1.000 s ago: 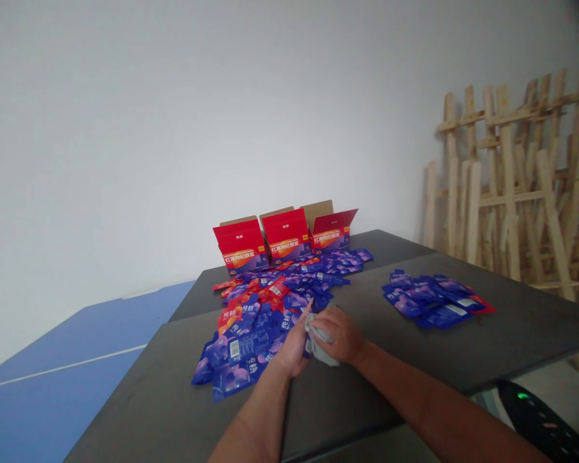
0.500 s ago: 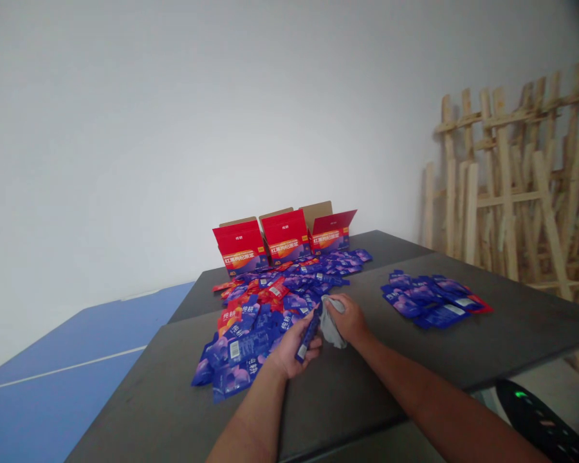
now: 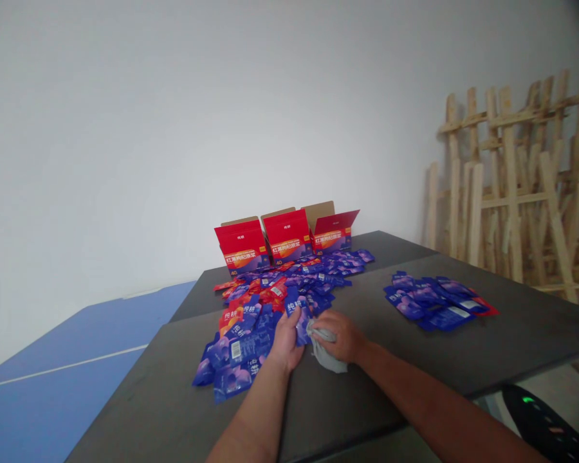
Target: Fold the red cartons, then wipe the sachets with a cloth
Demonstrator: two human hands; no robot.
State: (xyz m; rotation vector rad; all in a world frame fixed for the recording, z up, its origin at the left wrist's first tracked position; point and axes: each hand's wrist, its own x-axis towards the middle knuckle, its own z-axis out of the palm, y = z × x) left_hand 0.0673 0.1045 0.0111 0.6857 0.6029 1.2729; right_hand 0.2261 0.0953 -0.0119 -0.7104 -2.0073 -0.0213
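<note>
A blue-and-purple pouch with white lettering is held up over the near half of a dark table, lettered face toward the viewer. The left hand pinches its left edge, thumb across the front; the fingers behind are mostly hidden. The right hand is closed around a bunched grey cloth, which meets the pouch's lower right edge — its loose end hangs toward the tabletop.

The step in hand looks like wiping the pouch. The next move, as I judge it, calls for a steady left pinch and light cloth pressure, since the pouch seems soft and likely to bend.

Just beyond and to the left of the hands lies a loose heap of pouches, mostly blue with some red, overlapping and running back toward three red boxes. The boxes stand in a row at the far side, flaps raised. Well apart on the right is a smaller cluster of pouches, blue with a bit of red at its edge.

Farther out — a blue surface with a white line at left, wooden frames leaning at right, and a pale wall behind.
</note>
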